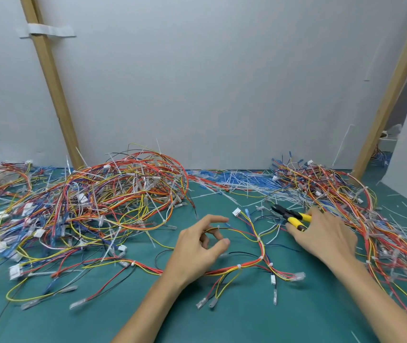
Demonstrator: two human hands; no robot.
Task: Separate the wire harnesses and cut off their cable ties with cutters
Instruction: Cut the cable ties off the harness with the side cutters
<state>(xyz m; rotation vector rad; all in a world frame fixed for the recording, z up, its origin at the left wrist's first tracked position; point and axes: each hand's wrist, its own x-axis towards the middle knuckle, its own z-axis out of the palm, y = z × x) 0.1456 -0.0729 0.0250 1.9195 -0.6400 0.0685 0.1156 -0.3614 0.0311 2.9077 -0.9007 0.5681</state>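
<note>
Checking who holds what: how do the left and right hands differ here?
The left hand holds a harness wire in curled fingers; the right hand grips the yellow-handled cutters with straighter fingers. The left hand is central; the right hand lies beside the right-hand wire pile. Both are bare.

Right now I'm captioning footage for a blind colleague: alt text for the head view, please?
A person's right hand grips yellow-handled cutters while the left hand holds a wire of a tie-bound harness on a green mat, between tangled harness piles.

Left hand (202, 246) pinches a harness (261, 246); right hand (323, 233) grips yellow-handled cutters (292, 215)
</note>
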